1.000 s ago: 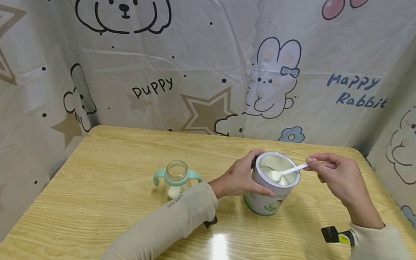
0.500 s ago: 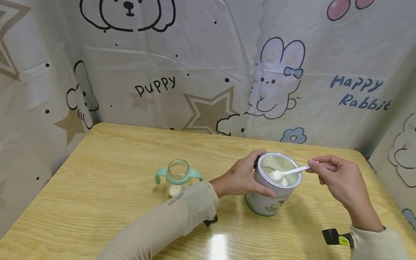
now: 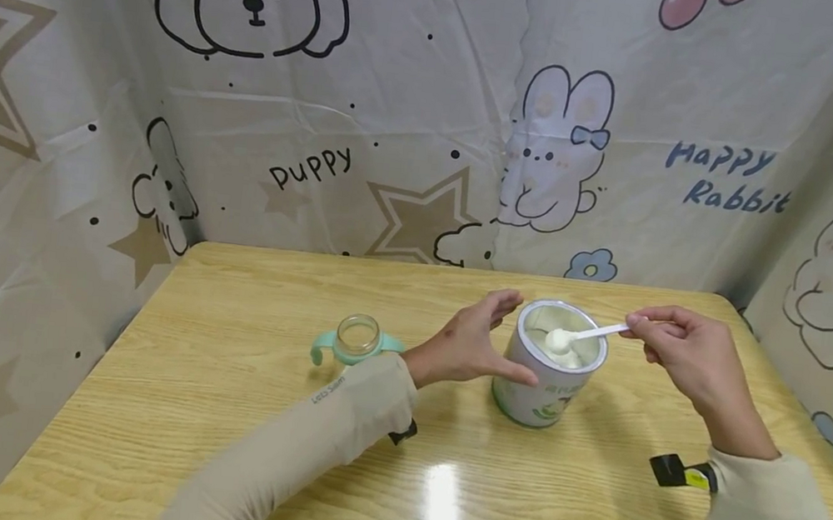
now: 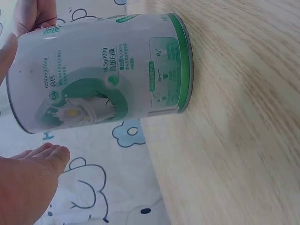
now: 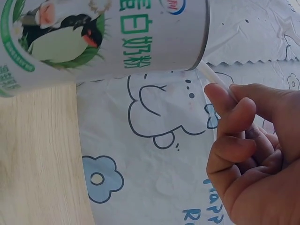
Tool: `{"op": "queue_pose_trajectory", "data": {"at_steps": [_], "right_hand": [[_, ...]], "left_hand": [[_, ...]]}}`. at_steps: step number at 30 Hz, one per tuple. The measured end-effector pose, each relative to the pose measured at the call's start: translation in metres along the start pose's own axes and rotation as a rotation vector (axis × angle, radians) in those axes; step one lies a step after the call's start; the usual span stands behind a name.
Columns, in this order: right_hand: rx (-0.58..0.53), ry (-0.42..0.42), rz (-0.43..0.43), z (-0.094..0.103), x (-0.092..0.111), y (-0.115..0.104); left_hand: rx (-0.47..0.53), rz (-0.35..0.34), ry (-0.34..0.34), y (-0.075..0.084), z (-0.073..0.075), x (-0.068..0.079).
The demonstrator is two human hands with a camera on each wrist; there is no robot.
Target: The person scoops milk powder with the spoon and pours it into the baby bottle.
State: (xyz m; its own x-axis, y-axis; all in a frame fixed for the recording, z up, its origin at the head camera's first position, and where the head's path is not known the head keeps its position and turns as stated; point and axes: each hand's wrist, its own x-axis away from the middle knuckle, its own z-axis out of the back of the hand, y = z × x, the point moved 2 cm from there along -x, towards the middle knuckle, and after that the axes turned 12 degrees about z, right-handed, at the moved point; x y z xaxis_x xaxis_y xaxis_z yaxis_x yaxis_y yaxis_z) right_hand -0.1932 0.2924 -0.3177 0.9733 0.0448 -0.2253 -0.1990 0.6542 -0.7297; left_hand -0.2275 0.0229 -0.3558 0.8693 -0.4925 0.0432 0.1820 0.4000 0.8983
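A white and green milk powder can (image 3: pixel 541 393) stands upright without its lid on the table, powder visible inside. My right hand (image 3: pixel 689 357) pinches the handle of a white measuring scoop (image 3: pixel 600 331), whose heaped bowl is over the can's opening. Beside the can's left side is my left hand (image 3: pixel 463 344), fingers spread and thumb extended along its front. The left wrist view shows a gap between the fingers (image 4: pixel 44 157) and the can wall. A baby bottle (image 3: pixel 358 338) with mint green handles stands open at the left, its lower part hidden behind my left sleeve.
The wooden table (image 3: pixel 232 301) meets a printed cloth backdrop (image 3: pixel 433 86) at its back edge, with more cloth along both sides. A black wrist strap with a camera (image 3: pixel 678 471) hangs at my right cuff.
My left hand has let go of the can and shifted slightly left. The scoop with its powder has risen a little within the can's mouth, moving slightly right.
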Motion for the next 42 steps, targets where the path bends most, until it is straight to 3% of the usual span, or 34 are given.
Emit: {"op": "queue_pose_trajectory", "data": {"at_steps": [14, 25, 35, 42], "right_hand": [[-0.150, 0.043, -0.007, 0.006, -0.006, -0.007], [-0.204, 0.077, 0.008, 0.005, -0.007, -0.018], [-0.299, 0.081, 0.012, -0.004, -0.008, -0.033], [-0.309, 0.072, 0.012, -0.014, -0.013, -0.040]], "left_hand": [[0.021, 0.064, -0.017, 0.003, 0.023, 0.012], [-0.003, 0.097, -0.016, 0.004, 0.053, 0.025], [-0.048, 0.138, -0.017, -0.004, 0.073, 0.037], [-0.080, 0.115, -0.027, -0.009, 0.090, 0.044]]}}
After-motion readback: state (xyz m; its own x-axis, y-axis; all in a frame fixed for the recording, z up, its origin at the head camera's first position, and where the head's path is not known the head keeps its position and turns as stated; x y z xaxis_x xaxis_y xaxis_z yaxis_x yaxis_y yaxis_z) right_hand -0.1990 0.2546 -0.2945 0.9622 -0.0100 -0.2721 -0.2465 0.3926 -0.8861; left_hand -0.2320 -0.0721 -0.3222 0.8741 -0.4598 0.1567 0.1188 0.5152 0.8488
